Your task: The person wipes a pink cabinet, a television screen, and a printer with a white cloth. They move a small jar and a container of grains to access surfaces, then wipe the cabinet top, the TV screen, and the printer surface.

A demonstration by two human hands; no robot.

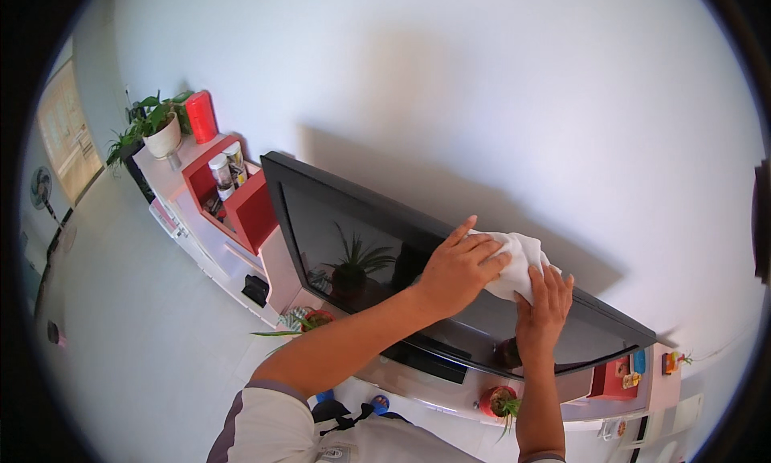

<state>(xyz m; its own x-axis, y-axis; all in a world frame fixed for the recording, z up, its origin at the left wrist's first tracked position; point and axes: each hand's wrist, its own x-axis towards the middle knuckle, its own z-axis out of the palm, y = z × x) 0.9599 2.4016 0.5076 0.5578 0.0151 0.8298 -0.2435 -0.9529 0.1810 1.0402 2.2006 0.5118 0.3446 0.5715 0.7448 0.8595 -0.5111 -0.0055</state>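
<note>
A white cloth (pixel 519 255) lies bunched over the top edge of a black flat-screen television (pixel 373 219). My left hand (pixel 462 270) grips the cloth's left side, its thumb and fingers spread across the folds. On the cloth's right side, the fingers of my right hand (pixel 545 306) press into it. Both hands are close together, right of the middle of the television's top edge. Part of the screen is hidden behind my forearms, and a spiky-leaved plant is reflected in its left half.
The television stands on a pale cabinet (pixel 409 384) against a white wall (pixel 482 101). Potted plants in red pots (pixel 316 319) (pixel 499 401) stand before it. To the left are a red shelf box (pixel 250 213) holding jars (pixel 221 172), a white plant pot (pixel 162 139) and a red container (pixel 201 117).
</note>
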